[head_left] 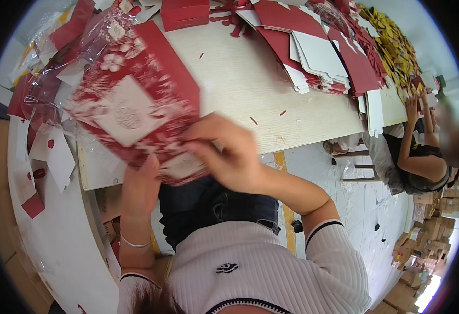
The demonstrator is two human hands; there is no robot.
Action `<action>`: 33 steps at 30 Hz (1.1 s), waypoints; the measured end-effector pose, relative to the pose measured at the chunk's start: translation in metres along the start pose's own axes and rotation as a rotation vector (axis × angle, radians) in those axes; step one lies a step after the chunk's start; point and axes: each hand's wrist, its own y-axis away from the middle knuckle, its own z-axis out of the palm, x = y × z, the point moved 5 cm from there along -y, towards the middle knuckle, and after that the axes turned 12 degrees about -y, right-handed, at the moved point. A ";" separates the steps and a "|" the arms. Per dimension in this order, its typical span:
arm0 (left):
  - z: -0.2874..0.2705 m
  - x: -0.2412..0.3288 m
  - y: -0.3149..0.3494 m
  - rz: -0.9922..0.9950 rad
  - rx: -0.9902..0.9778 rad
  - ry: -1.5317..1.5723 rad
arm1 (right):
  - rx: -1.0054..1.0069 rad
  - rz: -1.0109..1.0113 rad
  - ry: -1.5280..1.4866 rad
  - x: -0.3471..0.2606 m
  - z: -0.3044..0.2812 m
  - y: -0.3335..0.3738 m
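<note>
A red cardboard box [172, 73] with a white floral print and a pale diamond panel hangs tilted over the near left part of the table; motion blurs its lower part. My left hand [141, 180] grips its lower edge, thumb against the printed face and the other fingers hidden by the box. At the box's lower right corner, my right hand [227, 149] is closed, thumb and fingers pinched on the edge near a patterned flap [185, 166].
Red and white card sheets [321, 57] are stacked at the table's far right, before a heap of yellow pieces [389, 42]. A small red box [185, 14] stands at the back. Clear plastic wrap [57, 78] crowds the left. Another person [423, 152] sits at right.
</note>
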 end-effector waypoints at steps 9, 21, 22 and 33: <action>-0.007 0.012 0.000 0.092 0.070 0.220 | -0.390 -0.109 1.696 0.085 -0.088 -0.100; 0.029 -0.024 -0.012 -0.106 0.230 -0.051 | -0.324 -0.152 1.197 0.117 -0.120 -0.148; 0.031 -0.022 -0.016 -0.136 0.209 -0.022 | -0.124 0.088 0.849 0.098 -0.115 -0.149; 0.047 -0.032 -0.014 -0.093 0.073 -0.090 | 0.116 0.178 0.015 -0.015 -0.091 -0.047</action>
